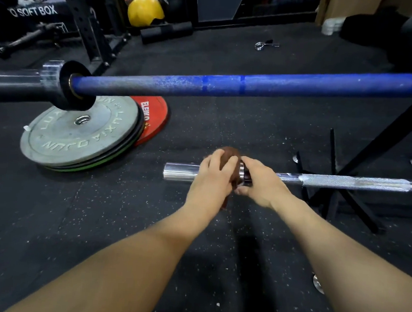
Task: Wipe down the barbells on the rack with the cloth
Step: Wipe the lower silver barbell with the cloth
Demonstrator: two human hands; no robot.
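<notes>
Black speckled rubber flooring (73, 219) ran under everything, with a dark squat rack (87, 21) and a yellow ball (145, 10) at the back of the gym. Closest to my head, a blue barbell (253, 86) crossed the whole view, its dark sleeve (15, 84) off to the left. Below that sleeve, a grey bumper plate (79, 135) lay flat on a short stack, overlapping a red plate (154, 118). Lower down and nearer my hands, a chrome barbell (344, 182) stretched level from the right, its bare sleeve end (179, 174) pointing left. A spring collar (265, 45) lay alone on the floor far back.

My left hand (213, 178) had its fingers curled around a brown cloth (230, 155), which was bunched over the chrome bar's sleeve right at the collar. My right hand (264, 182) gripped the same bar just beside it, fingers wrapped over the top and thumb underneath, touching the cloth.
</notes>
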